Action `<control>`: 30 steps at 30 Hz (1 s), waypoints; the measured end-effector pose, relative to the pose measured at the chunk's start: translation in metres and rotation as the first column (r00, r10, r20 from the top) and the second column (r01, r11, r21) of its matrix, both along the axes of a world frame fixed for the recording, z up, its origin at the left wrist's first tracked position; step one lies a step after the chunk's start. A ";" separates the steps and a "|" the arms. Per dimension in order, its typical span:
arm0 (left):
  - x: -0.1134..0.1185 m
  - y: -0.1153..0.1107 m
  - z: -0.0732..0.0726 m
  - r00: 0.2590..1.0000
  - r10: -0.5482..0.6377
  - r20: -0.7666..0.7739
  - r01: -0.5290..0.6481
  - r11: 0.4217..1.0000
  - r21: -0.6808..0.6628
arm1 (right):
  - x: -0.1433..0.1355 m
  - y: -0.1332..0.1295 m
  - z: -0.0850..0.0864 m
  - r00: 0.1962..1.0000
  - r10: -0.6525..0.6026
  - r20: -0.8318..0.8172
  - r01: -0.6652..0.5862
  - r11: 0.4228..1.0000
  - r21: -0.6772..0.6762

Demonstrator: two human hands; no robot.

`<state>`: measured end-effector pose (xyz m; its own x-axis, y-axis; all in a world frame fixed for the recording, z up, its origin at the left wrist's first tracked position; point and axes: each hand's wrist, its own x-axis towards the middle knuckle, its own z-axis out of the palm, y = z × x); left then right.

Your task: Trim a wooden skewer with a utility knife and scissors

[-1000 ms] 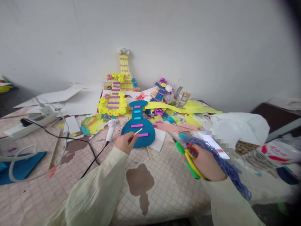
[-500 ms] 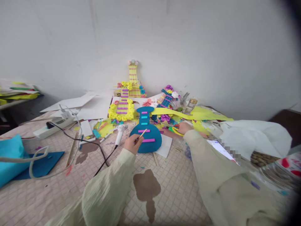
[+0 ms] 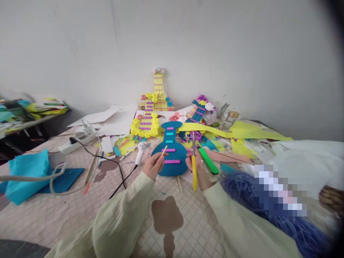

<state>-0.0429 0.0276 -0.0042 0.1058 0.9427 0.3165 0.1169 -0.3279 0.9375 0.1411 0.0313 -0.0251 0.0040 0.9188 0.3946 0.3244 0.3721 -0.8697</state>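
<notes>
With the blue guitar-shaped cutout [image 3: 175, 154] at twelve o'clock, steady the left hand [image 3: 153, 166], which pinches a wooden stick [image 3: 164, 149], and angle the right hand [image 3: 201, 172], gripping yellow-handled scissors [image 3: 194, 176], so they clear the cutout.

Loose, wrinkled, pale green long sleeves [image 3: 122, 213]

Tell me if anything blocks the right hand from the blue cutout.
Nothing visible: the right hand, holding scissors, is at the right edge of the blue cutout. The green bar is right of the hand.

no lettering can be read
</notes>
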 end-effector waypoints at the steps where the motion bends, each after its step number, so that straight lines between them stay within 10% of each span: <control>1: 0.003 -0.002 0.002 1.000 0.001 0.007 -0.001 1.000 0.006 | -0.003 -0.005 -0.001 1.000 0.025 0.007 -0.025 1.000 0.004; 10: 0.037 0.011 0.028 0.997 0.060 -0.050 -0.053 0.991 0.122 | 0.010 -0.015 0.004 0.983 0.022 0.184 -0.046 0.991 0.124; 30: 0.024 -0.018 0.014 0.925 0.109 -0.363 -0.035 0.978 0.205 | 0.006 -0.026 0.008 0.927 0.059 0.371 -0.101 0.990 0.094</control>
<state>-0.0189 0.0093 0.0097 0.1841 0.8778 0.4422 0.4735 -0.4734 0.7427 0.1467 0.0051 -0.0168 -0.2321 0.8609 0.4527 0.5780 0.4964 -0.6477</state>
